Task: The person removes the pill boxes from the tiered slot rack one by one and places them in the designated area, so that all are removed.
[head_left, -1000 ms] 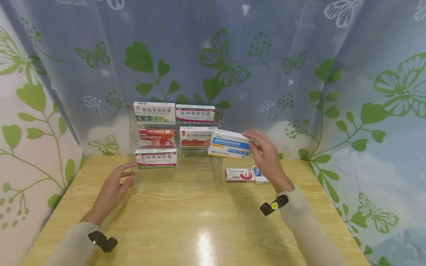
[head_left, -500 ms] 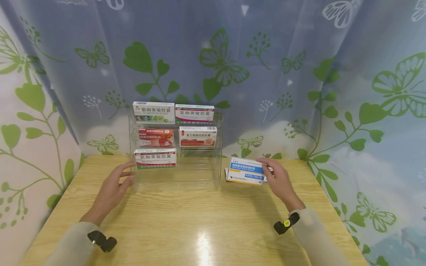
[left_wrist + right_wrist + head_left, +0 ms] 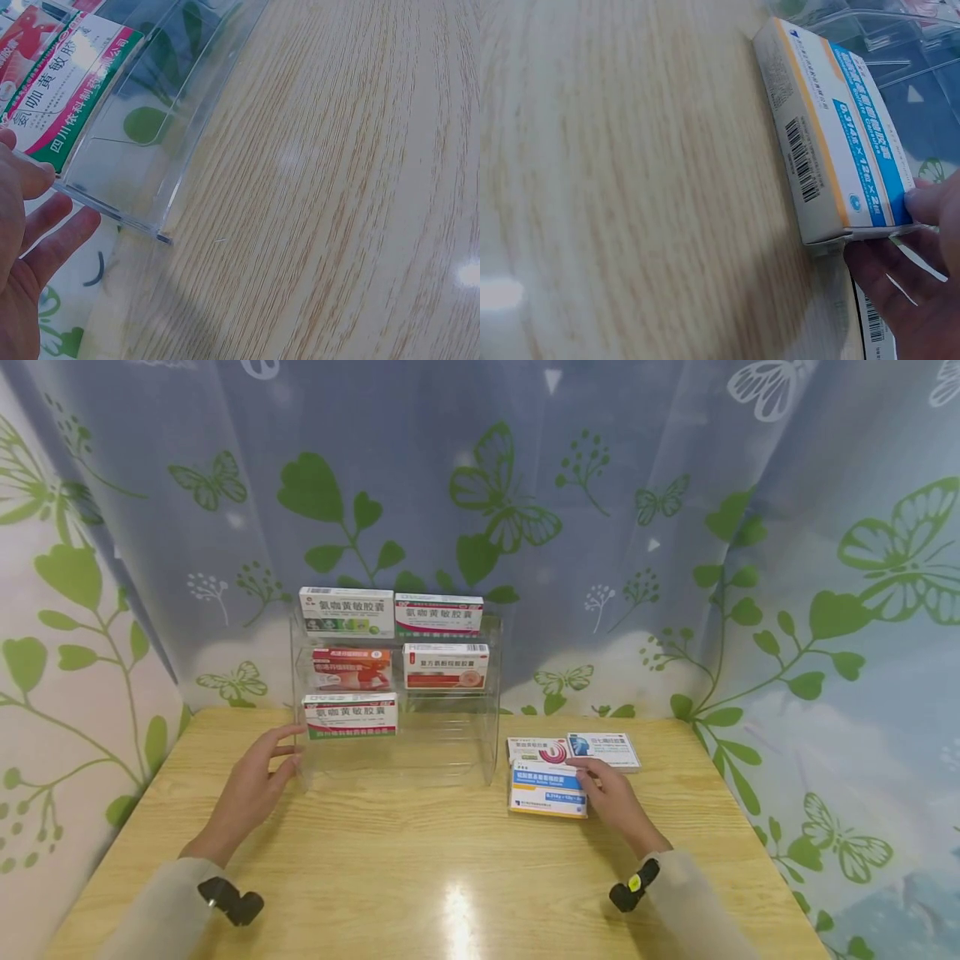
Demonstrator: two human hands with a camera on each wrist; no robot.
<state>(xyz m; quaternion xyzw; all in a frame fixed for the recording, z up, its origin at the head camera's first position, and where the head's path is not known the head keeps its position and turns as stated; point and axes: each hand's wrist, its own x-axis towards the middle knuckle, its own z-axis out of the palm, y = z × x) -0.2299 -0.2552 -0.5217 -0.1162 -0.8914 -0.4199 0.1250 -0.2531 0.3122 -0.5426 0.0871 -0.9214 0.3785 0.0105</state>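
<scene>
My right hand (image 3: pixel 615 802) pinches the right end of a blue-and-white medicine box (image 3: pixel 547 792) with an orange stripe, low over the table just right of the rack. In the right wrist view, the thumb lies on the printed face of this medicine box (image 3: pixel 844 127) and the fingers are at its end and underside. My left hand (image 3: pixel 251 789) touches the left side of a clear tiered display rack (image 3: pixel 442 756). The left wrist view shows that hand's fingertips (image 3: pixel 37 176) at the rack's side edge, beside a green, pink and white medicine box (image 3: pixel 71 82).
Two flat medicine boxes, one with red rings (image 3: pixel 536 747) and one blue and white (image 3: pixel 611 750), lie side by side behind the held box. The rack's upper tiers hold several upright boxes, including an orange one (image 3: pixel 352 670). A patterned curtain (image 3: pixel 600 568) stands behind the wooden table (image 3: pixel 375 877).
My right hand has carried the blue-and-white box from the rack's middle right rightward and down, then toward me, uncovering the two flat boxes. My left hand has stayed at the rack.
</scene>
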